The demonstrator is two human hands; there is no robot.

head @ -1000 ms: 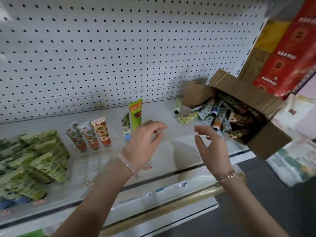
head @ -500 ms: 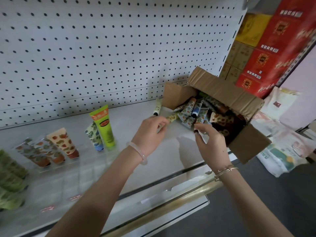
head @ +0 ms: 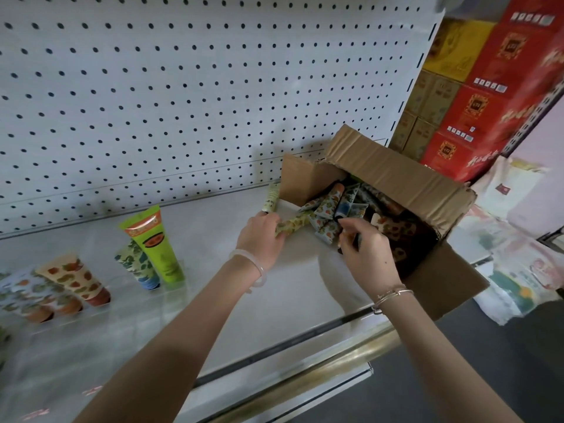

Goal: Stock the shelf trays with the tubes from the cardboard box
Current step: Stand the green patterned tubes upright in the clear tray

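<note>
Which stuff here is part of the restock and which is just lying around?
Job: cardboard box; loose tubes inside it; patterned tube gripped by left hand; right hand at box; standing tubes on shelf.
Lying about: red cartons; bags.

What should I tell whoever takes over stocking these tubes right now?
Left hand grips a yellow-green tube at the mouth of the cardboard box.
Right hand: fingers curled among the boxed tubes; grasp unclear.
The box lies open on its side on the shelf.
Done: a few standing tubes in the clear trays.
Left: the many tubes in the box.
</note>
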